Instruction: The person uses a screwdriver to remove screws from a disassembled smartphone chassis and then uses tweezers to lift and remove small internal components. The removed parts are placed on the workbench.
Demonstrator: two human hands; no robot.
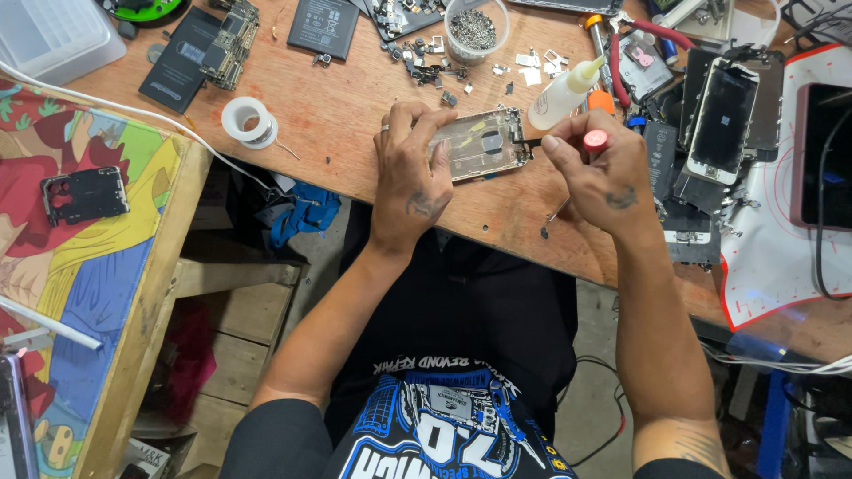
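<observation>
Two hands on one opened phone chassis [479, 144], lying near the front edge of the wooden workbench [337, 115], approx mid-width. Left hand [410, 173] presses down on its left end, fingers curled over the frame, so that end is hidden. Right hand [596, 168] pinches a small screwdriver [572, 140] w/ red cap; dark tip meets the chassis's right edge, but the shaft is mostly covered by the fingers. Can't make out which screw or part it touches, too small.

Just behind the tip: white squeeze bottle [563, 94] w/ yellow nozzle, tilted. Behind that, clear round cup of tiny screws [476, 28], loose metal bits scattered around it. Solder spool [248, 119] sits left of the hands. Two flat black batteries [324, 24] w/ white label print toward the back edge, print too small to read; circuit board [230, 44] lies beside them. Right side: phone w/ dark screen [721, 120], red-handled pliers [621, 53], white mat w/ red border [781, 257], cut off by the frame. Far left, separate surface w/ bright cartoon-pattern cover [80, 257] carries a black phone frame [84, 193].
</observation>
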